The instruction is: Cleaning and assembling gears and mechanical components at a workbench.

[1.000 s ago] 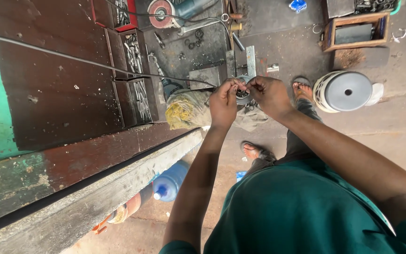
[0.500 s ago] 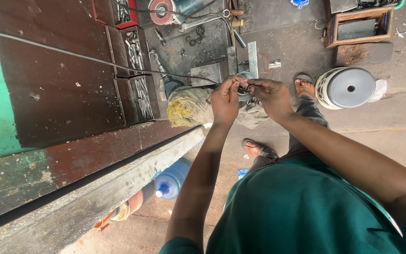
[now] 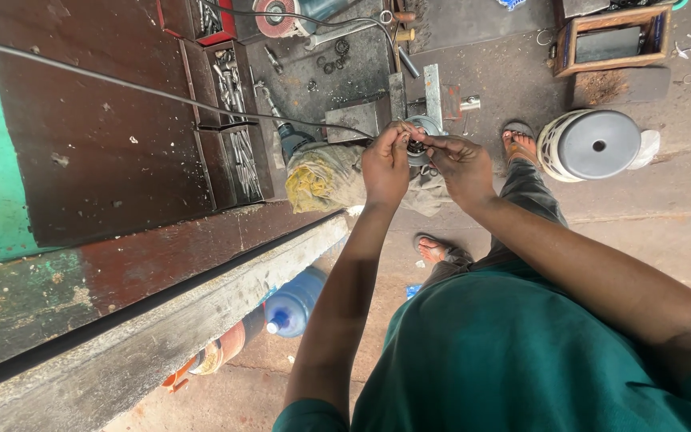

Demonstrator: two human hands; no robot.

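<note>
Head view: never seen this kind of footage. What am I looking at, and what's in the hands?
One camera, worn on the person's head, looks straight down past a green shirt to the concrete floor. No machine: two bare hands. The left hand and right hand meet on a small round metal part, fingers pinching it; what exactly it is, too small to tell. Below lie a red metal toolbox of tools, a yellowish sack, a grey round lidded bucket and a blue plastic water bottle.

Bare concrete floor [image 3: 657, 240] lies open rightward; a yellow sack [image 3: 317, 178] and toolbox [image 3: 229, 120] crowd the left.
</note>
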